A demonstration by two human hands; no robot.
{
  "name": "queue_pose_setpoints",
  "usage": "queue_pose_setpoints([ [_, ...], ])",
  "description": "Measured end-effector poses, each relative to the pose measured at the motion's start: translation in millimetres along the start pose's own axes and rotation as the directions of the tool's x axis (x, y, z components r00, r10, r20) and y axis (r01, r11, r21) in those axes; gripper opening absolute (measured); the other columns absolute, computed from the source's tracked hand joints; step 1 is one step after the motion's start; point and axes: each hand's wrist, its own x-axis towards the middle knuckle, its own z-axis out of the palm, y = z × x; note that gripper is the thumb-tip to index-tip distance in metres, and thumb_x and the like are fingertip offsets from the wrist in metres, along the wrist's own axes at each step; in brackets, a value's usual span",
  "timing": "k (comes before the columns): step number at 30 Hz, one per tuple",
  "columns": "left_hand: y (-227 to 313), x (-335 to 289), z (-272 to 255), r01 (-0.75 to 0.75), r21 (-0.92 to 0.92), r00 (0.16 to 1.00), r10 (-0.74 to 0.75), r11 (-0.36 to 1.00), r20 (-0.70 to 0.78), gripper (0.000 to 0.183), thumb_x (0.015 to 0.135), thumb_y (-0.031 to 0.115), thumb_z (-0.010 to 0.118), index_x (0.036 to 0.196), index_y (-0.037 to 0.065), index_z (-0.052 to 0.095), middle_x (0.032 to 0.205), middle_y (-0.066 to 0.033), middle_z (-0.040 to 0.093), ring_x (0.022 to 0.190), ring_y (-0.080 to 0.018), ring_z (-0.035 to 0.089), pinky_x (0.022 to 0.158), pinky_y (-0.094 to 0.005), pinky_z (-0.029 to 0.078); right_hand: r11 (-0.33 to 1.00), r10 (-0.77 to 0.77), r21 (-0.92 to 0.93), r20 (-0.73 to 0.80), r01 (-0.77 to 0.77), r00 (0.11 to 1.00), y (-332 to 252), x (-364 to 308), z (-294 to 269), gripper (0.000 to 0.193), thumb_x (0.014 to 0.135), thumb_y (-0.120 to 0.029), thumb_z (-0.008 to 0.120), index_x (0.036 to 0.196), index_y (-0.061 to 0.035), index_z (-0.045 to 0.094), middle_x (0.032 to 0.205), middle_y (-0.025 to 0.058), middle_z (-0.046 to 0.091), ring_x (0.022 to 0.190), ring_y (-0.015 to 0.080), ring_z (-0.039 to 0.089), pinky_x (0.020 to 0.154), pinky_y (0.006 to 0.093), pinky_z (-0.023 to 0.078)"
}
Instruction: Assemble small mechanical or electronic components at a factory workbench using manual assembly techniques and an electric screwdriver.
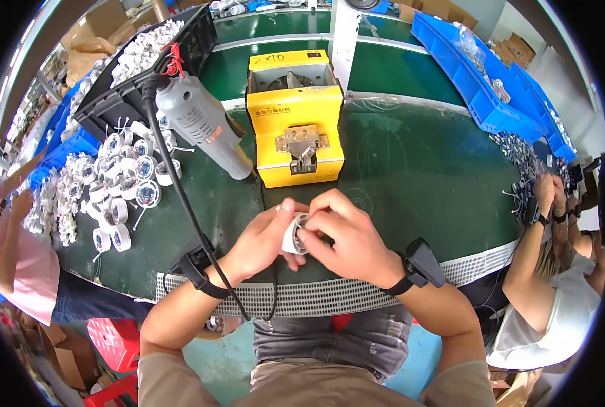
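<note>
My left hand (267, 236) is closed around a small white round housing (293, 236), its open side turned to the right. The fingertips of my right hand (343, 237) are bent together at that open side; whatever they pinch is hidden behind the fingers. Both hands are just above the green table's near edge. Beyond them stands a yellow machine (294, 129) with a metal jaw block (302, 146) on its front. A grey electric screwdriver (204, 125) hangs tilted to the left of the machine, its black cable (173, 169) running down past my left wrist.
Many white round housings with circuit boards and wires (123, 180) are heaped at the left, before a black crate (106, 102). Blue bins (492, 108) and a pile of small dark parts (519, 159) lie at the right. Co-workers' arms (530, 251) reach in from both sides.
</note>
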Motion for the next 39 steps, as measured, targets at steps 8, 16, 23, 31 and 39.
queue_pose_setpoints([
  [8, -6.1, 2.0, 0.0, -0.29, -0.029, 0.954, 0.286, 0.957, -0.085, 0.052, 0.104, 0.041, 0.03, 0.136, 0.001, 0.04, 0.109, -0.0089, 0.06, 0.096, -0.0183, 0.063, 0.084, -0.0337, 0.056, 0.996, 0.087, 0.009, 0.024, -0.087, 0.996, -3.9, 4.6, -15.2, 0.021, 0.08, -0.006, 0.073, 0.098, -0.0043, 0.063, 0.105, 0.011, 0.052, 0.082, 0.0197, 0.063, 0.067, 0.0321, 0.051],
  [16, -9.9, 0.0, 2.0, -0.341, -0.105, 0.935, 0.326, 0.934, -0.138, 0.047, 0.104, 0.04, 0.035, 0.138, 0.007, 0.041, 0.113, -0.0048, 0.056, 0.101, -0.0158, 0.061, 0.09, -0.0295, 0.051, 0.836, 0.404, 0.362, 0.101, -0.412, 0.909, -10.8, 7.8, -23.1, 0.014, 0.089, -0.001, 0.063, 0.102, 0.0002, 0.064, 0.083, 0.007, 0.065, 0.062, 0.0119, 0.063, 0.055, 0.0241, 0.051],
  [23, -11.7, 4.4, -0.7, -0.357, -0.273, 0.927, 0.374, 0.893, 0.011, 0.038, 0.104, 0.028, 0.039, 0.138, 0.01, 0.039, 0.132, -0.0052, 0.046, 0.116, -0.0157, 0.049, 0.102, -0.0336, 0.039, 0.81, 0.198, 0.532, 0.144, -0.244, 0.97, 7.2, 4.7, -11.7, 0.017, 0.091, 0.002, 0.059, 0.107, 0.002, 0.064, 0.092, 0.0094, 0.064, 0.07, 0.0138, 0.065, 0.063, 0.0245, 0.054],
  [31, -11.3, 1.1, 4.3, -0.339, -0.288, 0.924, 0.375, 0.896, 0.079, 0.042, 0.104, 0.026, 0.039, 0.141, 0.008, 0.032, 0.138, -0.007, 0.042, 0.125, -0.0175, 0.044, 0.106, -0.0335, 0.036, 0.9, 0.281, 0.36, -0.045, -0.247, 0.959, 2.5, 3.8, -4.1, 0.015, 0.082, 0.0, 0.072, 0.096, 0.0012, 0.068, 0.088, 0.0076, 0.07, 0.072, 0.01, 0.066, 0.064, 0.0244, 0.054],
  [39, -11.0, -1.9, 6.4, -0.335, -0.269, 0.923, 0.372, 0.903, 0.102, 0.043, 0.104, 0.023, 0.037, 0.144, 0.01, 0.028, 0.14, -0.0061, 0.039, 0.127, -0.0164, 0.041, 0.106, -0.032, 0.033, 0.785, 0.413, 0.494, 0.03, -0.373, 0.91, -2.3, -0.8, -0.3, 0.015, 0.079, 0.002, 0.074, 0.093, 0.0017, 0.068, 0.083, 0.0073, 0.068, 0.072, 0.0105, 0.064, 0.062, 0.0228, 0.052],
])
